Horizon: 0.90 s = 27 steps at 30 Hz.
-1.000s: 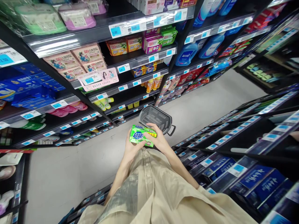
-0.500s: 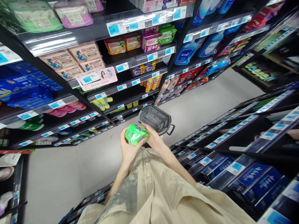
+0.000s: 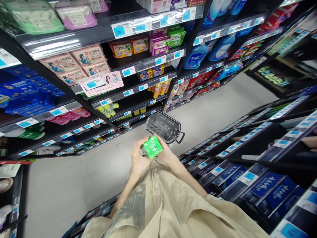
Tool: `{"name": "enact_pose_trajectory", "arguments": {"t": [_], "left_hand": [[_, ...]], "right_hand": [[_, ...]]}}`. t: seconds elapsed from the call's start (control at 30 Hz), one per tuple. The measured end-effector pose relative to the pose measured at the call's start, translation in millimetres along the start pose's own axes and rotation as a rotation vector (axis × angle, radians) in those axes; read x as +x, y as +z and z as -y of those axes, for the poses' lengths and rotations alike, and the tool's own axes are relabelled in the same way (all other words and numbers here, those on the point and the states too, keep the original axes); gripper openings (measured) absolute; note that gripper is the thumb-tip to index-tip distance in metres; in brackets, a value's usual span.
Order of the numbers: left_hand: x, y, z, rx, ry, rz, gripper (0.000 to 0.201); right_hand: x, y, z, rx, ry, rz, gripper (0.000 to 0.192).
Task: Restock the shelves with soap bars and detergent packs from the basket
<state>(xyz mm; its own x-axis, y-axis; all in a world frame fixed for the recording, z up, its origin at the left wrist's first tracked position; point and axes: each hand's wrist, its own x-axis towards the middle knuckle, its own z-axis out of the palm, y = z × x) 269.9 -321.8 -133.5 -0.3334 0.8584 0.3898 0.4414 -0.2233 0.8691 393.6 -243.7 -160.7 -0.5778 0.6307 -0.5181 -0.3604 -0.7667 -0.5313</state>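
Looking down from my head camera, I have a green soap pack [image 3: 152, 147] gripped between both hands just in front of my chest. My left hand [image 3: 138, 158] cups it from about eight o'clock, fingers curled up around its near end, and my right hand [image 3: 166, 152] closes on it from about three o'clock, mostly tucked behind the pack. The pack is turned so a plain green face shows and its label is out of sight. Just beyond it, at one o'clock, a grey shopping basket [image 3: 163, 126] sits on the pale floor [image 3: 210, 112], apart from my hands. My beige shirt [image 3: 168, 201] fills the lower middle. At ten to twelve o'clock, black shelves [image 3: 74, 39] carry boxed soaps, blue packs and blue detergent bottles [image 3: 198, 56], with blue price tags along the edges. At three to four o'clock, another rack [image 3: 260, 158] holds dark blue boxes.
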Motion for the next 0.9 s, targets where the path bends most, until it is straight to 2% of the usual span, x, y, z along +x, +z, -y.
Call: {"name": "enact_pose_trajectory", "arguments": {"t": [0.13, 0.23, 0.3, 0.37, 0.53, 0.7, 0.9], "left_hand": [[1.5, -2.7, -1.3, 0.117, 0.079, -0.001, 0.056], [2.0, -4.3, -6.0, 0.194, 0.158, 0.041, 0.054], [3.0, -5.6, -10.7, 0.234, 0.197, 0.081, 0.054], [5.3, -7.3, -15.1, 0.271, 0.230, 0.090, 0.056], [11.8, -11.5, -17.3, 0.266, 0.278, 0.011, 0.068], [8.1, -10.9, -11.0, 0.050, 0.197, -0.008, 0.073], [5.4, -9.9, -8.5, -0.062, 0.142, 0.036, 0.084]], "right_hand": [[-5.9, -3.5, -0.2, -0.039, -0.072, 0.133, 0.055], [-10.6, -4.6, 0.4, -0.026, -0.108, 0.253, 0.060], [-12.9, -2.9, -0.1, 0.032, -0.104, 0.284, 0.062], [-14.6, -0.6, -1.5, 0.116, -0.084, 0.283, 0.063], [-17.2, -2.2, -1.1, 0.248, -0.016, 0.239, 0.067], [-18.7, -7.6, 9.5, 0.214, -0.031, 0.141, 0.047], [-16.0, -13.3, 9.0, 0.177, -0.019, 0.117, 0.041]]}}
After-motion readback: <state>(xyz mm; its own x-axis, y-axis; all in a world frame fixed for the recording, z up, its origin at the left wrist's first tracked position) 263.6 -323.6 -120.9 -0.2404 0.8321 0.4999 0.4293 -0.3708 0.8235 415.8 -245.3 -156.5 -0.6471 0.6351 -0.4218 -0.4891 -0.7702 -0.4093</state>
